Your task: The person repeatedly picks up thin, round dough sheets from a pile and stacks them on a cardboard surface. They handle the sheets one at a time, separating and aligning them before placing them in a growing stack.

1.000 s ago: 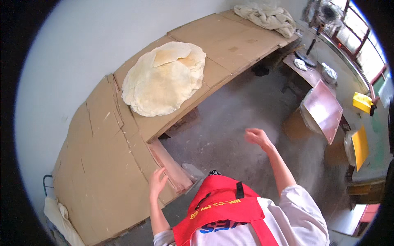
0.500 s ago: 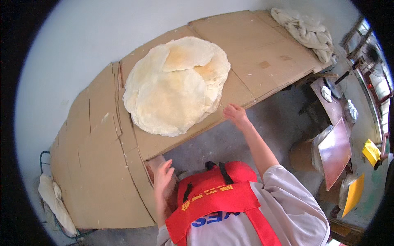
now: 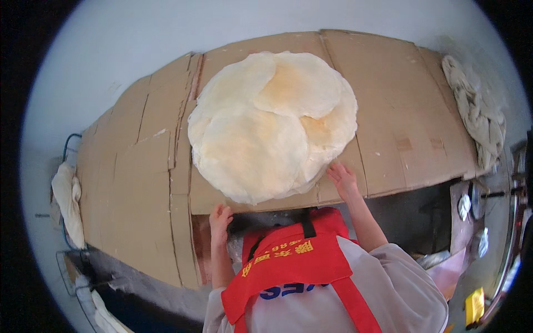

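A large overlapping stack of thin, pale round flatbreads (image 3: 250,150), browned in patches, lies on a cardboard-covered surface (image 3: 400,111). My right hand (image 3: 342,178) is at the stack's lower right edge, fingers apart and slightly bent on the cardboard; whether the fingertips touch the bread is unclear. My left hand (image 3: 221,219) is at the front edge of the cardboard, just below the stack's lower left, its fingers loosely bent with nothing visible in them. A red apron (image 3: 288,255) shows over my shirt below.
Cream cloths hang at the left end (image 3: 69,202) and lie heaped (image 3: 477,116) at the right end. A pale wall (image 3: 266,16) rises behind. Below on the right are a side table (image 3: 461,222) with small objects and a yellow item (image 3: 474,305). A dark floor shows under the front edge.
The view has swung right, so the flatbread stack is now centred and closer. Both my hands have moved forward to the surface's front edge, the right reaching the stack's rim.
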Motion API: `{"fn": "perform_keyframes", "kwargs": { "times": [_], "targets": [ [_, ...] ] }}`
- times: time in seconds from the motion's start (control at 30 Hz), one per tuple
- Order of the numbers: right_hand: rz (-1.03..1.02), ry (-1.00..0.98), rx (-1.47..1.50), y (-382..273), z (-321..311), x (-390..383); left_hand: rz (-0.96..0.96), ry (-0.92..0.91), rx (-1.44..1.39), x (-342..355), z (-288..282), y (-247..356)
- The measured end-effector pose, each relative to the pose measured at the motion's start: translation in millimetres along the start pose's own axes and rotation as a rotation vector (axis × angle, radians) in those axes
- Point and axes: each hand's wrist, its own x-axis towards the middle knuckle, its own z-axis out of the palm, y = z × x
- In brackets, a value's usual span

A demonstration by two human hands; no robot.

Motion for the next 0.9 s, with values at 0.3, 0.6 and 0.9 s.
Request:
{"fn": "perform_keyframes", "kwargs": {
  "times": [0.3, 0.6, 0.9],
  "targets": [
    [0.492, -0.136, 0.060, -36, 3, 36, -0.082, 0.158, -0.169, -3, 41, -32],
    [0.392, -0.347, -0.309, -60, 18, 30, -0.090, 0.011, -0.389, -42, 89, -50],
    [0.403, -0.334, 0.147, -22, 26, 2, -0.210, -0.063, -0.368, -55, 95, -40]
  ]
}}
